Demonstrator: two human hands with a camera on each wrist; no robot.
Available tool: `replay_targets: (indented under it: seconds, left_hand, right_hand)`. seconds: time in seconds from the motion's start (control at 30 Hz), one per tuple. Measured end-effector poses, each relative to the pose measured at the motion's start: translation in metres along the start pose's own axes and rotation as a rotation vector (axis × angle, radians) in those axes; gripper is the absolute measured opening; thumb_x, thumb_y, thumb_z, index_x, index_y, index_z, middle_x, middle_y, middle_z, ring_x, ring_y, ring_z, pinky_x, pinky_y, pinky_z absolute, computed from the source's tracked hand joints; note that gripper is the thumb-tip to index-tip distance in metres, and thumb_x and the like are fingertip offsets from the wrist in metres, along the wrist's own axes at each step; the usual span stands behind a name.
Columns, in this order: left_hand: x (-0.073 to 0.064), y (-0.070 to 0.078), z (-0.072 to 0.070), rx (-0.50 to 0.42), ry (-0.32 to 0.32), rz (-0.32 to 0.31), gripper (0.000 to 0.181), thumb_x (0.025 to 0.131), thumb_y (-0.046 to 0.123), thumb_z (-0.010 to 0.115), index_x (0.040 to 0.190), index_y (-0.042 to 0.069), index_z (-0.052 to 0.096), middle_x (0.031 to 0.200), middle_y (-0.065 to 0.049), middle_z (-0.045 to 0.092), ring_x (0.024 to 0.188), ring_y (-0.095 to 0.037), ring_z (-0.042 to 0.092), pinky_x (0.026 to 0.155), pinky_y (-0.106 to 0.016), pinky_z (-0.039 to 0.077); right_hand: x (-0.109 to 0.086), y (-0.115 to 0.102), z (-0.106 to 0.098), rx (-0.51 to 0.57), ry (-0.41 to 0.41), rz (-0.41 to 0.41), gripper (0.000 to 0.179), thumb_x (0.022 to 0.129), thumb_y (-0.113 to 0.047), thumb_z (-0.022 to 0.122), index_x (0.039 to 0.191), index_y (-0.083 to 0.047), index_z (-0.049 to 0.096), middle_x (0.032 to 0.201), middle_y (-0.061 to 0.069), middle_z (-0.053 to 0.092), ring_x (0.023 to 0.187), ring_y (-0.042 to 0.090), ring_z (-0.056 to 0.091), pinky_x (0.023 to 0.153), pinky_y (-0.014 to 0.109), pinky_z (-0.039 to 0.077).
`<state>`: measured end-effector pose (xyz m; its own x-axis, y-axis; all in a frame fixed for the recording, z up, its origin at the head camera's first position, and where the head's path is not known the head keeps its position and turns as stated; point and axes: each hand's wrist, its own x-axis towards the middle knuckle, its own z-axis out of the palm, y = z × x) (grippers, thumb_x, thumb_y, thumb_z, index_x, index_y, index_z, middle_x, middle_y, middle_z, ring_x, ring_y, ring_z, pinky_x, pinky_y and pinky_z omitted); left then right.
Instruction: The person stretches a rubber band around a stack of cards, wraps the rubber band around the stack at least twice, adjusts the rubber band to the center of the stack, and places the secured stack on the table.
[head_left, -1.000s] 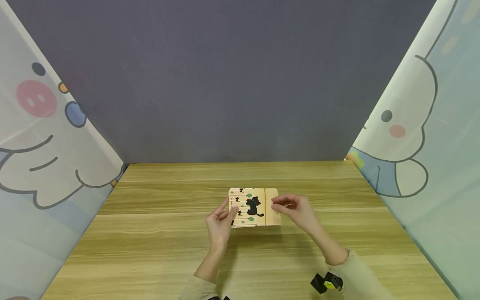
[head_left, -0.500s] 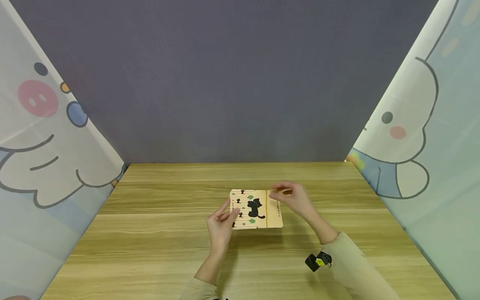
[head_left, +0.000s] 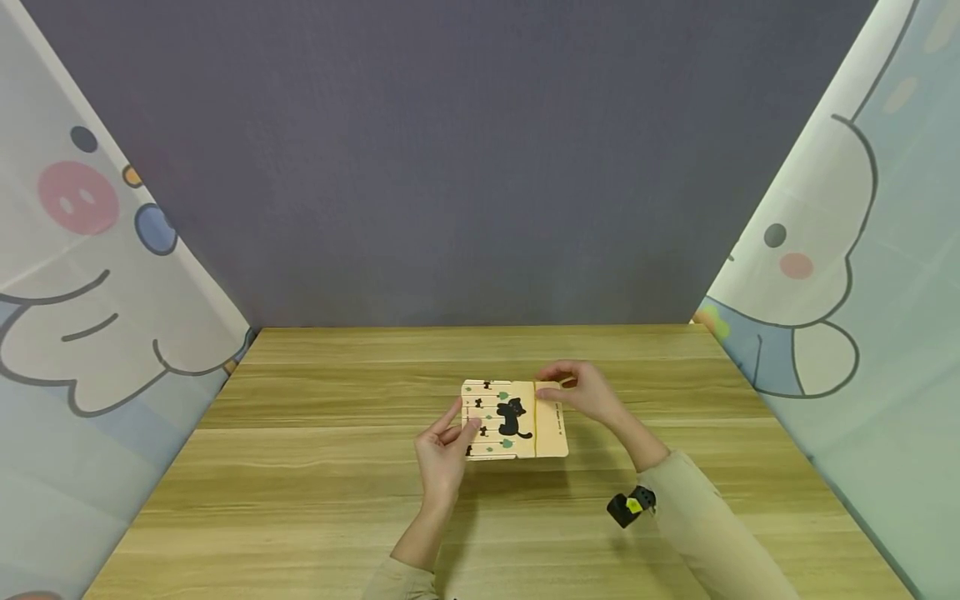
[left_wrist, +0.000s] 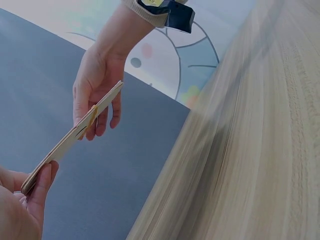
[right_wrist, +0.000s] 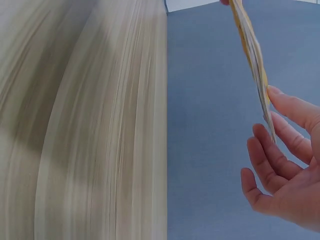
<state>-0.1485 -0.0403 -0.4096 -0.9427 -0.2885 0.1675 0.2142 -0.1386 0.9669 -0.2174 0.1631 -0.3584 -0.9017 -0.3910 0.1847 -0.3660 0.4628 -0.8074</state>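
Observation:
Held up above the table is a thin cream notebook (head_left: 517, 421) printed with a black cat, smaller cats and green leaves. A yellow rubber band (head_left: 536, 429) runs across it right of the cat. My left hand (head_left: 441, 457) pinches its left edge, thumb on the front and fingers behind. The thumb and index finger of my right hand (head_left: 591, 395) pinch at the band near the top edge. Edge-on in the left wrist view, the notebook (left_wrist: 65, 144) shows stacked layers. In the right wrist view, the other fingers of the right hand (right_wrist: 285, 175) are loosely bent.
A wooden table (head_left: 322, 500) with pale grain lies under both hands. Behind it rises a dark grey panel (head_left: 480, 167), and cartoon-printed curtains (head_left: 810, 275) flank both sides. A small black device (head_left: 630, 506) sits at the right sleeve.
My right hand has moved from the notebook's right edge up and left to the rubber band near the top edge. The left hand and notebook have barely shifted.

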Motion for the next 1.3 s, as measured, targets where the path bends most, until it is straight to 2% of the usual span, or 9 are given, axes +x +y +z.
replay_targets:
  seconds: [0.33,0.53,0.6,0.7,0.77,0.83,1.07,1.3]
  left_hand:
    - [0.0,-0.001,0.001,-0.005,0.012,0.003,0.037,0.077,-0.005,0.065,0.112,-0.009,0.055,0.073,-0.029,0.061,0.031,0.001,0.029,0.033,-0.012,0.023]
    - [-0.002,-0.002,0.003,-0.014,0.008,-0.005,0.037,0.077,-0.005,0.064,0.112,-0.009,0.055,0.072,-0.03,0.061,0.031,0.001,0.031,0.033,-0.012,0.024]
    - [-0.002,-0.002,0.004,-0.015,0.005,-0.009,0.037,0.077,-0.005,0.064,0.113,-0.009,0.055,0.07,-0.03,0.06,0.031,0.001,0.029,0.033,-0.012,0.023]
    - [-0.003,-0.002,0.004,-0.011,0.005,-0.01,0.037,0.077,-0.005,0.064,0.113,-0.009,0.055,0.069,-0.03,0.06,0.032,0.002,0.027,0.034,-0.012,0.022]
    - [-0.003,-0.002,0.004,-0.009,0.006,-0.007,0.037,0.077,-0.006,0.064,0.113,-0.009,0.055,0.069,-0.031,0.06,0.032,0.002,0.027,0.034,-0.012,0.022]
    - [-0.004,-0.002,0.005,-0.011,0.005,-0.004,0.037,0.076,-0.006,0.064,0.112,-0.01,0.055,0.069,-0.031,0.059,0.032,0.002,0.027,0.034,-0.012,0.022]
    - [-0.005,-0.003,0.006,-0.004,0.002,0.008,0.037,0.076,-0.007,0.064,0.112,-0.011,0.055,0.065,-0.03,0.059,0.031,0.001,0.025,0.033,-0.012,0.022]
    - [-0.006,-0.004,0.009,-0.017,-0.026,0.002,0.037,0.077,-0.006,0.064,0.112,-0.011,0.054,0.063,-0.031,0.058,0.032,0.001,0.027,0.034,-0.012,0.024]
  right_hand:
    - [0.003,0.007,0.002,0.061,-0.051,-0.015,0.019,0.079,0.0,0.064,0.096,0.009,0.061,0.093,0.021,0.061,0.082,0.029,0.056,0.068,0.031,0.048]
    - [0.001,0.007,0.006,0.11,-0.034,0.037,0.021,0.079,-0.001,0.064,0.096,0.009,0.06,0.096,0.022,0.06,0.076,0.025,0.058,0.062,0.026,0.049]
    - [0.003,0.016,0.008,0.118,-0.023,0.051,0.022,0.079,-0.005,0.066,0.097,0.008,0.061,0.096,0.02,0.061,0.074,0.021,0.059,0.06,0.025,0.048]
    - [0.003,0.019,0.009,0.119,-0.009,0.066,0.023,0.079,-0.006,0.066,0.097,0.007,0.062,0.096,0.019,0.062,0.071,0.019,0.059,0.058,0.025,0.048]
    - [0.003,0.019,0.009,0.112,-0.006,0.069,0.023,0.079,-0.007,0.067,0.097,0.007,0.062,0.095,0.019,0.063,0.068,0.017,0.058,0.056,0.026,0.047]
    - [0.001,0.01,0.008,0.105,-0.005,0.08,0.022,0.079,-0.004,0.066,0.097,0.009,0.062,0.095,0.021,0.062,0.067,0.018,0.057,0.055,0.026,0.046]
    - [0.0,0.015,0.009,0.109,-0.005,0.079,0.022,0.078,-0.005,0.067,0.095,0.009,0.063,0.095,0.02,0.062,0.069,0.017,0.058,0.056,0.025,0.047]
    - [0.008,0.041,0.017,0.106,0.002,0.108,0.027,0.076,-0.023,0.071,0.095,-0.004,0.067,0.093,0.008,0.065,0.082,0.017,0.06,0.072,0.03,0.048]
